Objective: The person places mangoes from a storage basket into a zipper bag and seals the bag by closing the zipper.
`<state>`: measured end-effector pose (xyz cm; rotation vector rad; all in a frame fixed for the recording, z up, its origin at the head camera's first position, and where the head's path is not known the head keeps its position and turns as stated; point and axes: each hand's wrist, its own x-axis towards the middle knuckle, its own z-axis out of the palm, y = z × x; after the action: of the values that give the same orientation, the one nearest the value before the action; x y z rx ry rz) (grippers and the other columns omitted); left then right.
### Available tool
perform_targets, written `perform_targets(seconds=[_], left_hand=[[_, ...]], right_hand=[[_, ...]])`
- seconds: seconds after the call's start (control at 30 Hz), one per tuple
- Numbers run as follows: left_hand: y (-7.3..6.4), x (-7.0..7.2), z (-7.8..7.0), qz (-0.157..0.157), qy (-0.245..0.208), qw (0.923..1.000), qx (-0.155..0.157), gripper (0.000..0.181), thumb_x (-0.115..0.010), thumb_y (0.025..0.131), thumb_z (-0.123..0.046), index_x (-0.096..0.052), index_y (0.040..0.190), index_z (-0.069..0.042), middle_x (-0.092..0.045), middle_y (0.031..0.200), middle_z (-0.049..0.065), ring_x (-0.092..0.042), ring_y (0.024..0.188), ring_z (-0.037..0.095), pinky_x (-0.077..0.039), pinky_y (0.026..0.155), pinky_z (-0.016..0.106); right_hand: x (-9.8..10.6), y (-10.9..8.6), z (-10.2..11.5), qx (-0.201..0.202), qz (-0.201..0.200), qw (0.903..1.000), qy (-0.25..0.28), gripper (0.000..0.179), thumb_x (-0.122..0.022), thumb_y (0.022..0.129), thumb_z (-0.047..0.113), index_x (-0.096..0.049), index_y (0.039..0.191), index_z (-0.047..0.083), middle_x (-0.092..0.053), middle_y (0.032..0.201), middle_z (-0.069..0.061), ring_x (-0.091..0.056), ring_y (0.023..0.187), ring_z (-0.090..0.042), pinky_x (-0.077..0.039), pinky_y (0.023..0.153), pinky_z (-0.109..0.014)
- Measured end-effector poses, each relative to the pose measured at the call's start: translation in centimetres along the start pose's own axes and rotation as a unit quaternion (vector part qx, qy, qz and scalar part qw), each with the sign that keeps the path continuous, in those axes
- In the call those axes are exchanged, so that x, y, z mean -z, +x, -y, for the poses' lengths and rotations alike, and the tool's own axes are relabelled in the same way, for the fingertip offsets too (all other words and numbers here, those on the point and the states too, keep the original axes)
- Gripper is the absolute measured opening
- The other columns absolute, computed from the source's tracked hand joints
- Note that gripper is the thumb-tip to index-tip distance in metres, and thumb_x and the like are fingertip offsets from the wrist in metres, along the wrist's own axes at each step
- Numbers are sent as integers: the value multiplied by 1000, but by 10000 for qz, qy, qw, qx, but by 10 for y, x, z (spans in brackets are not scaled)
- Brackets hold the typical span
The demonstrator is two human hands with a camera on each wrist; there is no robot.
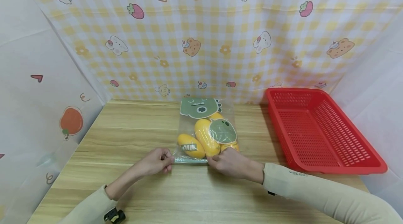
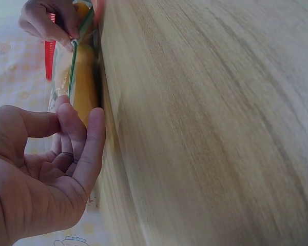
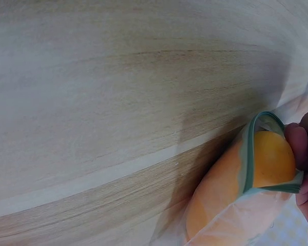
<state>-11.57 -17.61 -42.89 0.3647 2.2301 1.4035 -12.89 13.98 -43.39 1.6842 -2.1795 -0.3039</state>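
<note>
A clear zip bag [image 1: 189,126] with green cartoon prints lies on the table, its mouth facing me. Inside are several yellow mangoes [image 1: 206,136]; one at the left carries a label. My left hand [image 1: 158,161] pinches the left corner of the zip edge between thumb and forefinger. Near the middle of the same edge, my right hand [image 1: 231,164] pinches the zip strip. From the left wrist, the green strip [image 2: 73,72] runs straight between both hands. The right wrist view shows the mouth gaping beside the right fingers, with a mango [image 3: 272,156] visible inside the green rim [image 3: 250,159].
A red plastic basket [image 1: 283,147] with slotted walls stands on the right of the wooden table [image 1: 132,122]. Behind the table hangs a yellow checked curtain [image 1: 214,24] with cartoon prints. White printed cloth [image 1: 41,112] borders the left side.
</note>
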Motion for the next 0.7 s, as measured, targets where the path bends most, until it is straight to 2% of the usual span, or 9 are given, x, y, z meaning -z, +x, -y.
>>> perform_targets(seconds=[0.3, 0.7], left_hand=[[-1, 1, 0, -2, 14, 10000, 7, 14, -58, 101, -2, -60, 90, 6, -64, 73, 10, -60, 65, 15, -52, 55, 24], [1, 1, 2, -20, 51, 9999, 85, 14, -57, 102, -2, -60, 91, 6, -64, 74, 9, -61, 65, 15, -51, 56, 21]], right_hand=[[3, -2, 1, -67, 275, 9996, -21, 30, -76, 90, 14, -71, 118, 8, -71, 83, 4, -49, 51, -5, -39, 41, -19], [1, -7, 2, -116, 6, 9999, -52, 27, -79, 88, 18, -69, 112, 9, -65, 75, 6, -39, 47, -4, -33, 37, -18]])
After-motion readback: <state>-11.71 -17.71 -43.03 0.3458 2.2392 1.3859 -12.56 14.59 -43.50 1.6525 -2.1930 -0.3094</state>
